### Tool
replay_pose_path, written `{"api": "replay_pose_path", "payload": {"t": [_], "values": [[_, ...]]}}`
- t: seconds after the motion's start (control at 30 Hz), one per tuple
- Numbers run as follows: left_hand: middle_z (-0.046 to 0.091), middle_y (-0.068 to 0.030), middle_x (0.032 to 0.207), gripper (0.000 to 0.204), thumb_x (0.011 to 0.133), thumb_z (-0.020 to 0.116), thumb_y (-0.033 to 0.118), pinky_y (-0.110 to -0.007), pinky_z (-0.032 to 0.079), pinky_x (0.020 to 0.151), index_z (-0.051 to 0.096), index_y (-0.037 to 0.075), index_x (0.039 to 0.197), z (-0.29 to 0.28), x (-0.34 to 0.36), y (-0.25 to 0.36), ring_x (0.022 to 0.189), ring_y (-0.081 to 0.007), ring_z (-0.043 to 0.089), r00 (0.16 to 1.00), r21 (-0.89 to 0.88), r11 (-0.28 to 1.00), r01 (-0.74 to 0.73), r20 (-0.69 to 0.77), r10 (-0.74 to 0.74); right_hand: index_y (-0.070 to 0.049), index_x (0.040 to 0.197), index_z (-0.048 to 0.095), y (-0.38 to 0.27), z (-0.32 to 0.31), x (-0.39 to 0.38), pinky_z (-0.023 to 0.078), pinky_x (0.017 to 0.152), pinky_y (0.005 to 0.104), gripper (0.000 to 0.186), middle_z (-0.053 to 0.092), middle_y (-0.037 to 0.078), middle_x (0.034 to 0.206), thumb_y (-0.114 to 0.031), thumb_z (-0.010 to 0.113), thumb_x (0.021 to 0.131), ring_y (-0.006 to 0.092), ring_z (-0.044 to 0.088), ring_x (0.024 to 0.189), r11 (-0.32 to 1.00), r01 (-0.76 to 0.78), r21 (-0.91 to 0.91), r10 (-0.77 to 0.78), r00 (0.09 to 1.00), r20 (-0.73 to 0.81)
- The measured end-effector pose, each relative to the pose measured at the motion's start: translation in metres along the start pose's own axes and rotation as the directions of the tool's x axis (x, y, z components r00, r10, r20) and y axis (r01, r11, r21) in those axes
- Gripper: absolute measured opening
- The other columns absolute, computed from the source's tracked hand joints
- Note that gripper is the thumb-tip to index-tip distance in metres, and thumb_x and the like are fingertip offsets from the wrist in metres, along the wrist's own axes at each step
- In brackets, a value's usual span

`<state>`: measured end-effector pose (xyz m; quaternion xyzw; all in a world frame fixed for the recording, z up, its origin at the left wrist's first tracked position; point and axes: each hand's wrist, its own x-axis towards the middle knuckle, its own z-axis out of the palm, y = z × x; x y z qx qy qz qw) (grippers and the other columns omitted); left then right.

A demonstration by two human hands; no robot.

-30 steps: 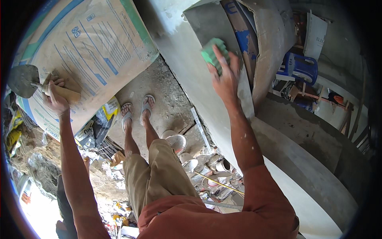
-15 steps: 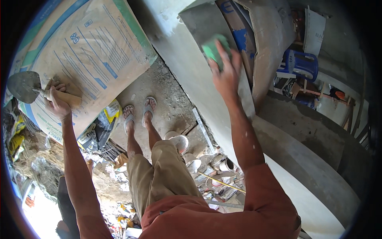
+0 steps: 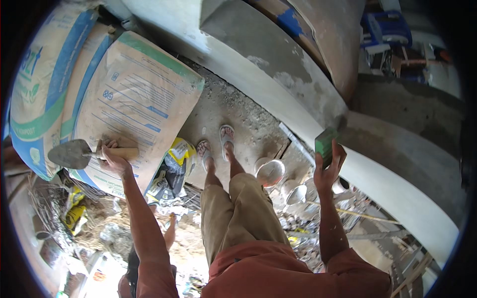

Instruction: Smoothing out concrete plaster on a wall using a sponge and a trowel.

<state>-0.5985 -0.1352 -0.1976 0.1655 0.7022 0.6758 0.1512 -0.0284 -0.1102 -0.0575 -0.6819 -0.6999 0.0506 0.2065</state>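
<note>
My left hand (image 3: pixel 110 158) grips the wooden handle of a masonry trowel (image 3: pixel 74 154), its grey blade pointing left over stacked paper cement sacks (image 3: pixel 134 99). My right hand (image 3: pixel 329 169) holds a green sponge block (image 3: pixel 325 141) close to the lower edge of a grey plastered wall band (image 3: pixel 397 188). My legs in tan trousers and my feet in sandals (image 3: pixel 214 144) stand on a gritty concrete surface between both hands.
Rubble, metal bowls (image 3: pixel 271 171) and a yellow bag (image 3: pixel 179 154) lie below my feet. A rough cement patch (image 3: pixel 298 84) marks the wall above. Blue plastic crates (image 3: pixel 387 32) sit at the upper right. Another person's head (image 3: pixel 131 263) shows below my left arm.
My right hand has come down and to the right with the green sponge, off the upper wall to its lower edge. The view has shifted; my left hand still holds the trowel.
</note>
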Motion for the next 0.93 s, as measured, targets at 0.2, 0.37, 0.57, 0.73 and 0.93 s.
{"api": "replay_pose_path", "payload": {"t": [0.2,0.37,0.57,0.73,0.93], "values": [[0.059,-0.0164,0.094,0.041,0.089,0.048,0.021,-0.034,0.054,0.068,0.053,-0.007,0.118,0.021,-0.083,0.018,0.080,-0.0253,0.063,0.994,0.067,0.992,0.107,-0.005,-0.107,-0.009,0.138,0.045,0.029,0.014,-0.169,0.044,0.091,0.0446,0.059,0.052,0.021,0.117,-0.022,0.067,0.086,0.0366,0.052,0.107,0.837,-0.547,-0.023,0.546,0.832,0.096],[0.058,-0.0144,0.089,0.040,0.089,0.044,0.022,-0.026,0.050,0.050,0.049,-0.006,0.117,0.026,-0.210,0.018,0.063,-0.0189,0.058,0.927,0.144,0.981,0.130,0.334,-0.172,-0.008,0.137,0.045,0.099,0.079,-0.295,0.048,0.085,0.0386,0.060,0.061,0.019,0.111,-0.021,0.070,0.084,0.0281,0.061,0.098,0.349,-0.937,0.021,0.857,0.328,0.397],[0.057,-0.0135,0.084,0.041,0.088,0.049,0.019,-0.027,0.047,0.044,0.047,-0.008,0.120,0.002,-0.355,-0.009,0.059,-0.0177,0.059,0.683,0.222,0.873,0.435,0.551,-0.480,-0.008,0.141,0.035,0.170,0.185,-0.360,0.048,0.071,0.0302,0.069,0.062,0.012,0.103,-0.020,0.072,0.084,0.0158,0.060,0.085,-0.072,-0.982,0.176,0.820,0.042,0.571],[0.058,-0.0138,0.089,0.043,0.087,0.055,0.013,-0.028,0.049,0.045,0.045,-0.008,0.123,-0.025,-0.425,-0.058,0.051,-0.0169,0.057,0.395,0.364,0.698,0.617,0.624,-0.674,-0.006,0.139,0.037,0.263,0.289,-0.407,0.048,0.085,0.0351,0.071,0.058,0.016,0.115,-0.019,0.075,0.080,0.0246,0.059,0.099,0.282,-0.935,0.217,0.854,0.347,0.388],[0.060,-0.0202,0.092,0.046,0.081,0.051,0.004,-0.023,0.048,0.045,0.047,-0.010,0.125,-0.017,-0.434,-0.102,0.051,-0.0145,0.058,0.258,0.546,0.688,0.478,0.661,-0.704,-0.011,0.141,0.038,0.300,0.379,-0.407,0.036,0.104,0.0480,0.077,0.039,0.018,0.143,-0.032,0.075,0.077,0.0398,0.037,0.130,0.561,-0.733,-0.384,0.824,0.451,0.342]]}}
